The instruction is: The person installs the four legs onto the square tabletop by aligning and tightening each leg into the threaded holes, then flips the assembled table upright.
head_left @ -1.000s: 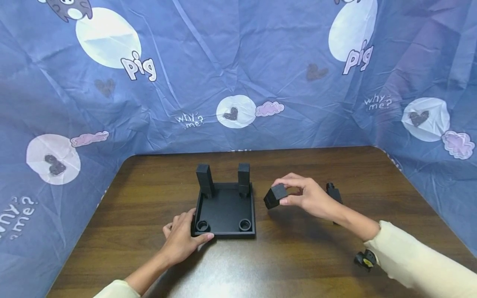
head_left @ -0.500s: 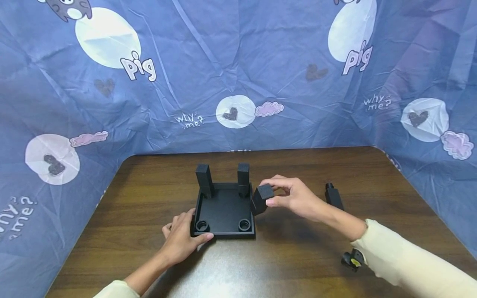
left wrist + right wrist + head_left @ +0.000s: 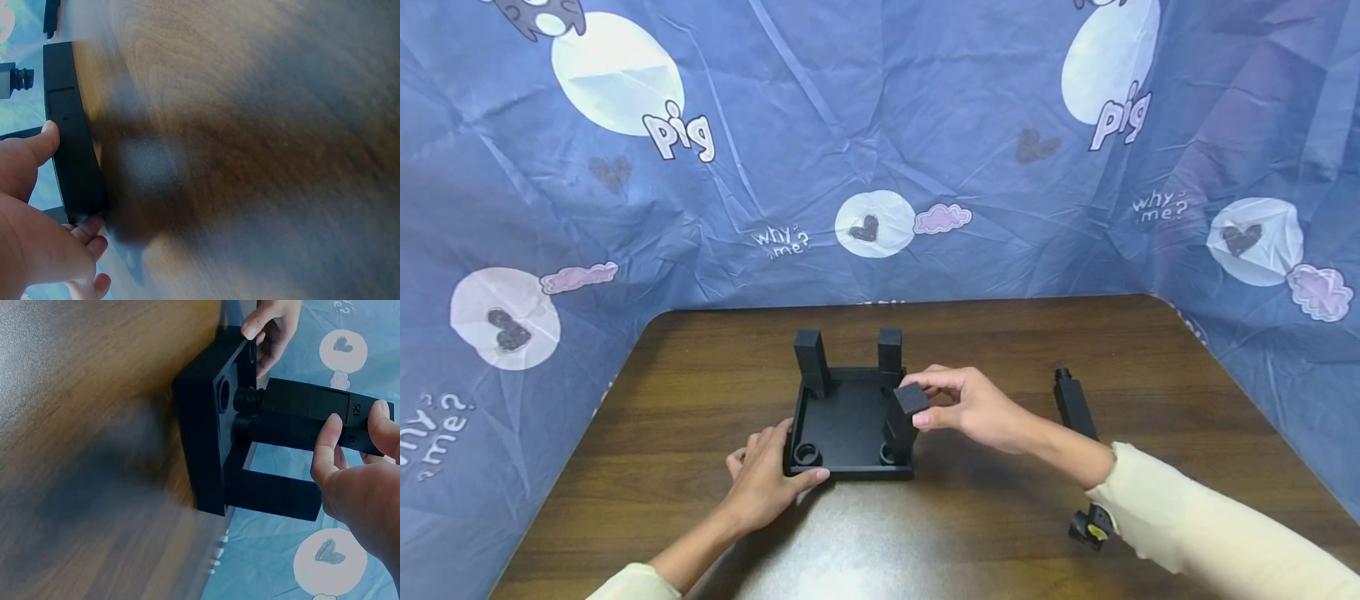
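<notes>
A black square tray-like base (image 3: pixel 850 421) lies on the table, with two black square posts (image 3: pixel 811 362) standing at its back corners. Round threaded sockets (image 3: pixel 807 455) show at its front corners. My left hand (image 3: pixel 762 479) grips the front left corner, thumb (image 3: pixel 44 140) against the front wall and fingers along the left side. In my right hand (image 3: pixel 973 408), thumb and fingers pinch a third post (image 3: pixel 306 415) near its top end. Its threaded end (image 3: pixel 247 400) points down at the front right socket (image 3: pixel 224 395), slightly apart from it, the post tilted.
Another black post (image 3: pixel 1075 404) with a threaded end lies on the wooden table (image 3: pixel 700 358) to the right, partly behind the right forearm. A blue printed cloth (image 3: pixel 880 150) hangs around the table's back and sides. A small black device (image 3: pixel 1092 527) hangs at the right sleeve.
My right hand has carried the post leftward from beside the base to over its front right corner, turning it more upright. The left hand and base have stayed in place.
</notes>
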`<state>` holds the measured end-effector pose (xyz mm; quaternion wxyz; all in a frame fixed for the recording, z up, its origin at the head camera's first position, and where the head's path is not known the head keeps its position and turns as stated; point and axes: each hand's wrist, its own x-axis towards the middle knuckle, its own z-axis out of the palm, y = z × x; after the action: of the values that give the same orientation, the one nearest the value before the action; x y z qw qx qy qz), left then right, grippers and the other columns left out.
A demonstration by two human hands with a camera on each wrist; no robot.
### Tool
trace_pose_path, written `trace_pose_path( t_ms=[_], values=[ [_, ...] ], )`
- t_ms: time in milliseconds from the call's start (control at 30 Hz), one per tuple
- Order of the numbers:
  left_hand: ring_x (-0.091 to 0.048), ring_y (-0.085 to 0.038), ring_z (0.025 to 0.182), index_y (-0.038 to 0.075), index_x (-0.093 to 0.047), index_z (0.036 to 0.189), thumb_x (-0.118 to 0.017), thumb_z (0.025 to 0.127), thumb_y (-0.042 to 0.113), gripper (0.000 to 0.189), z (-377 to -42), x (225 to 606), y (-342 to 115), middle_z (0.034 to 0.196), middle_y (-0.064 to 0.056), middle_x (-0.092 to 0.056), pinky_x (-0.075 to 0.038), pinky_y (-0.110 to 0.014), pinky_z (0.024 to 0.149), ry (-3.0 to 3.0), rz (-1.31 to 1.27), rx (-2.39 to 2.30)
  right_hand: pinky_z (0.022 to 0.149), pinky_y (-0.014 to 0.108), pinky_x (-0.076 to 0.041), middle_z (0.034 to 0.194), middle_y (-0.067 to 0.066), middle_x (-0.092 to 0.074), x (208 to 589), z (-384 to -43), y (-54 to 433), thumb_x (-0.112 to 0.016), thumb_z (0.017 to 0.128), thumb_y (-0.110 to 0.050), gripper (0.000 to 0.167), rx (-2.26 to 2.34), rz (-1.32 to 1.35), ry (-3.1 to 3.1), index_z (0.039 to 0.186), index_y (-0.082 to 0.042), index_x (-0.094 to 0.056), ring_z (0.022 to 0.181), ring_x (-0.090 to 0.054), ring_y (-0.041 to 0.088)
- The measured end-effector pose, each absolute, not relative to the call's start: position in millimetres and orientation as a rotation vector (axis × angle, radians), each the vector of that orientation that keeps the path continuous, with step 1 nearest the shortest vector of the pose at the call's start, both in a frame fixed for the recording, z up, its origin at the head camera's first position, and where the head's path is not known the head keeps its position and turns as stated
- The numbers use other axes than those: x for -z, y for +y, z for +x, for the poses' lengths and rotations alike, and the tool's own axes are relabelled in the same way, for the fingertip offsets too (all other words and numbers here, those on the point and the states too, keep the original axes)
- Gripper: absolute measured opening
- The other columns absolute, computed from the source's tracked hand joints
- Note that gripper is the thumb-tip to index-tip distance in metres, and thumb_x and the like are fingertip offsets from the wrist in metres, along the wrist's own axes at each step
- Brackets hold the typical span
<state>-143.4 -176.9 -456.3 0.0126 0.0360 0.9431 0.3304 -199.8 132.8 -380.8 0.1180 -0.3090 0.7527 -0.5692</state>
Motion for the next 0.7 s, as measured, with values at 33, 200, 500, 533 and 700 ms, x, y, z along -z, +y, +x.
trace_pose_path(
  t_ms=[33,200,500,533,700],
  values=[
    [-0.046,-0.035,0.119,-0.009,-0.042,0.150,-0.087,0.083,0.039,0.094,-143.2,456.3,-176.9,0.131,-0.021,-0.059,-0.017,-0.064,0.100,2.939,0.110,-1.030,0.094,0.040,-0.048,0.116,0.010,-0.068,381.6,-199.5,132.0,-0.077,0.087,0.003,0.041,1.666,-0.905,2.197,0.127,0.005,-0.068,0.108,-0.062,0.026],
    [-0.046,-0.035,0.120,-0.009,-0.042,0.150,-0.087,0.083,0.038,0.094,-142.8,456.3,-177.1,0.130,-0.021,-0.059,-0.017,-0.064,0.101,2.937,0.105,-1.032,0.090,0.033,-0.050,0.115,0.011,-0.068,384.6,-198.6,128.4,-0.077,0.088,0.003,0.041,1.676,-0.904,2.179,0.127,0.008,-0.068,0.107,-0.063,0.028],
    [-0.046,-0.035,0.120,-0.009,-0.042,0.150,-0.087,0.084,0.038,0.093,-142.6,456.8,-176.8,0.131,-0.021,-0.059,-0.018,-0.064,0.100,2.944,0.107,-1.019,0.085,0.029,-0.053,0.117,0.012,-0.067,388.8,-198.0,124.5,-0.076,0.090,0.001,0.041,1.637,-0.887,2.186,0.129,0.007,-0.067,0.109,-0.063,0.027],
    [-0.046,-0.035,0.121,-0.009,-0.042,0.150,-0.087,0.084,0.038,0.093,-142.6,456.9,-176.8,0.131,-0.021,-0.059,-0.018,-0.064,0.100,2.946,0.108,-1.019,0.085,0.029,-0.053,0.117,0.012,-0.067,389.1,-198.3,124.4,-0.076,0.089,0.001,0.040,1.642,-0.887,2.184,0.128,0.007,-0.067,0.108,-0.063,0.027],
    [-0.046,-0.035,0.121,-0.009,-0.043,0.150,-0.087,0.083,0.037,0.092,-142.6,456.8,-176.9,0.129,-0.020,-0.060,-0.018,-0.063,0.100,2.952,0.109,-1.023,0.083,0.028,-0.054,0.116,0.013,-0.066,390.4,-200.0,123.3,-0.076,0.089,0.003,0.040,1.656,-0.890,2.178,0.128,0.010,-0.066,0.107,-0.063,0.027]
  ],
)
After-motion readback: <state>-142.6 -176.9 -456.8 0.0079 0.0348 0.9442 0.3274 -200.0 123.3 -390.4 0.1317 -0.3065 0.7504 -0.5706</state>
